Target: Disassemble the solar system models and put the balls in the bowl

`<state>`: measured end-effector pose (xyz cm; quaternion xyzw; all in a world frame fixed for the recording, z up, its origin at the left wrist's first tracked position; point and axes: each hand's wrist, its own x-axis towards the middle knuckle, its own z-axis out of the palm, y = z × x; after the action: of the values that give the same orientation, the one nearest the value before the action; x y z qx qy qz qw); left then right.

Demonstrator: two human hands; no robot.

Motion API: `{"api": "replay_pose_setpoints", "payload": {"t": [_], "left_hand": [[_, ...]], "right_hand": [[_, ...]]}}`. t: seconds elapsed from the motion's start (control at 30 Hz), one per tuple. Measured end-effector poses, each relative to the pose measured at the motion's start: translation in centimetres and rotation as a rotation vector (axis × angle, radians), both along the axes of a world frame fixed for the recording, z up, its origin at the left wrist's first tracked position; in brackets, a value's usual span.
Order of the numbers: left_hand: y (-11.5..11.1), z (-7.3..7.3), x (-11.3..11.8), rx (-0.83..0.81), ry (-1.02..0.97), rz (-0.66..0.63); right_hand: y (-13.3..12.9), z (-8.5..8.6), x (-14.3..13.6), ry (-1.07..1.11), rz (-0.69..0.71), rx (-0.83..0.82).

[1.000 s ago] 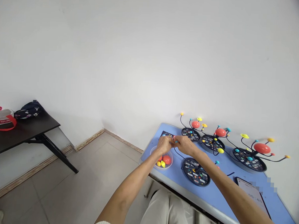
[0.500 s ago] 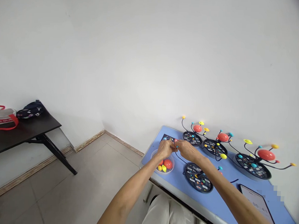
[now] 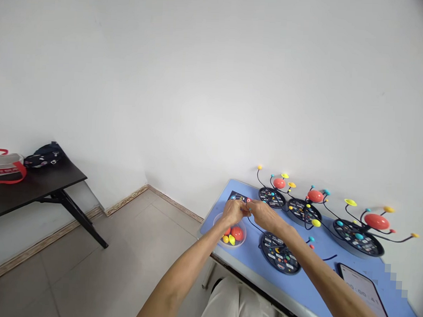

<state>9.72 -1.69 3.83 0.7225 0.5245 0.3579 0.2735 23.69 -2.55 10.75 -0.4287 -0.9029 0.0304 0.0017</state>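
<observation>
1. The left hand (image 3: 234, 212) and right hand (image 3: 264, 214) are brought together at the fingertips. A small blue ball (image 3: 250, 209) is pinched at the right fingertips; whether the left fingers are closed on anything cannot be told.
2. The thin black curved rod (image 3: 255, 225) is led from the meeting fingertips down to a round black printed base (image 3: 277, 262), placed below the right hand and nearer the body.
3. The small blue ball could be dropped, since little of it is covered by the grip.
4. The rod could be bent, or the base dragged, if sideways force were applied; the base is steadied by neither hand.
5. The clear round plastic bowl (image 3: 245, 233), below the left wrist, could be tipped if that wrist were lowered.
6. The black-framed phone (image 3: 364, 289), beside the right forearm, could be nudged by a careless sweep.
7. Counted beyond and to the right of the hands: three black-based models with coloured balls ( (image 3: 272, 197), (image 3: 304, 211), (image 3: 358, 237)), each topped by one large red ball.
8. Counted in the bowl: two red balls (image 3: 238, 233), one orange ball (image 3: 225, 239) and one yellow piece (image 3: 232, 240); others may be hidden by the wrist.
9. Counted singly: one phone, one bowl, and one dark printed card or box (image 3: 236, 196) just beyond the left hand.
</observation>
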Motion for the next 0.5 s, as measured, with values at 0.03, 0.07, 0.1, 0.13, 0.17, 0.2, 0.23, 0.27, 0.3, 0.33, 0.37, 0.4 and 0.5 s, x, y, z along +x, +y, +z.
{"api": "replay_pose_setpoints", "payload": {"t": [0.03,0.07,0.1,0.13,0.17,0.2,0.23,0.27,0.3,0.33,0.37,0.4,0.5], "left_hand": [[-0.03,0.09,-0.01,0.005,0.003,0.002],[-0.04,0.17,-0.03,0.008,0.006,0.003],[-0.06,0.24,-0.04,0.012,0.009,0.006],[-0.06,0.28,-0.04,0.015,0.012,0.009],[-0.06,0.29,-0.04,0.016,0.016,0.014],[-0.06,0.27,-0.03,0.016,0.020,0.019],[-0.05,0.24,-0.01,0.015,0.024,0.024],[-0.04,0.19,0.00,0.013,0.028,0.028],[-0.02,0.14,0.03,0.012,0.031,0.031],[0.00,0.09,0.05,0.011,0.032,0.033],[0.02,0.04,0.06,0.011,0.032,0.032],[0.05,0.01,0.07,0.010,0.031,0.029],[0.06,-0.03,0.01,0.002,0.033,0.024]], "right_hand": [[0.09,-0.11,0.16,0.020,0.017,0.006],[0.17,-0.22,0.29,0.041,0.023,0.009],[0.25,-0.31,0.37,0.062,0.018,0.008],[0.30,-0.39,0.40,0.079,0.001,0.004],[0.34,-0.43,0.38,0.090,-0.027,-0.002],[0.36,-0.46,0.32,0.095,-0.064,-0.008],[0.36,-0.45,0.22,0.083,-0.110,-0.011],[0.34,-0.43,0.09,0.059,-0.155,-0.012],[0.30,-0.39,-0.05,0.028,-0.192,-0.011],[0.24,-0.33,-0.20,-0.003,-0.215,-0.008],[0.15,-0.27,-0.34,-0.028,-0.221,-0.006],[0.05,-0.21,-0.46,-0.046,-0.214,-0.004],[-0.22,-0.03,-0.57,-0.045,-0.141,0.004]]}}
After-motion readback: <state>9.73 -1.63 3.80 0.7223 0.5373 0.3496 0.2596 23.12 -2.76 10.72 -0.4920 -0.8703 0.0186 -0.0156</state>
